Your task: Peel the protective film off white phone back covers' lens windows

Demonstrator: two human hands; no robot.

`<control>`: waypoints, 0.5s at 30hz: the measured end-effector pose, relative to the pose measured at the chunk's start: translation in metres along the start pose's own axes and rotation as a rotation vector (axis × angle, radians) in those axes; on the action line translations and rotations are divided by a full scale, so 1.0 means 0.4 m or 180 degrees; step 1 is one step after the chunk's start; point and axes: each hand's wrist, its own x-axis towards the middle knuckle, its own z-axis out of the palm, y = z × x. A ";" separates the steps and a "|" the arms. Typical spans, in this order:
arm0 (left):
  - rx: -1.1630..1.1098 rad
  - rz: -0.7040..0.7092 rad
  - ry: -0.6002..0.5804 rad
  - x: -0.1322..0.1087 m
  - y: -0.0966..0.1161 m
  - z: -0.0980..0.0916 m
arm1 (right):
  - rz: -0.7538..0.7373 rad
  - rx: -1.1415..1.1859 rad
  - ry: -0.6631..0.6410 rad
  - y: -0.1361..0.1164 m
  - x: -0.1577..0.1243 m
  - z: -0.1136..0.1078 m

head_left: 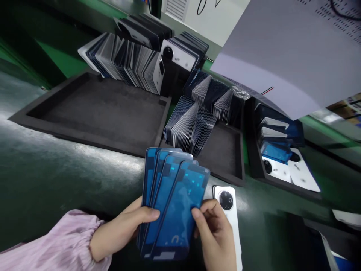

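Several phone back covers (180,210) are fanned out upright in front of me, their inner faces with blue film turned my way. My left hand (124,227) is closed on the fan's left side, thumb across the front and fingers hidden behind. At the right edge of the frontmost cover, my right hand (213,229) pinches with its thumb in front and bent fingers behind. A white phone back cover (234,226) with a round black camera area lies on the bench beyond my right hand, which partly hides it. Another cover's dark edge shows beneath it.
A black foam tray (98,109) has a row of covers (126,62) standing along its back. The smaller tray (229,150) beside it holds more fanned covers (191,126). At right, another tray (252,150) holds white and blue-filmed covers. A large grey panel (282,49) overhangs the back right.
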 end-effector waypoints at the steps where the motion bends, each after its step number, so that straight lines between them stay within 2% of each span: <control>1: -0.0009 0.0010 0.0060 0.000 0.003 0.000 | 0.0045 0.0055 0.0041 -0.004 0.009 -0.015; 5: 0.0071 0.0148 0.0190 -0.003 0.010 0.003 | 0.0019 0.0461 0.0194 -0.016 0.039 -0.069; 7: 0.0200 0.0283 0.0176 -0.005 0.009 0.007 | -0.0078 0.0612 0.0305 -0.010 0.040 -0.072; 9: 0.0363 0.0437 0.0153 -0.007 0.007 0.012 | -0.0150 0.0676 0.0442 0.005 0.028 -0.050; 12: 0.0528 0.0548 0.0057 -0.005 0.003 0.018 | -0.0116 0.0625 0.0551 0.032 -0.004 0.014; 15: 0.0462 0.0438 -0.0025 -0.004 0.002 0.018 | 0.0181 0.0508 0.0205 0.043 -0.023 0.056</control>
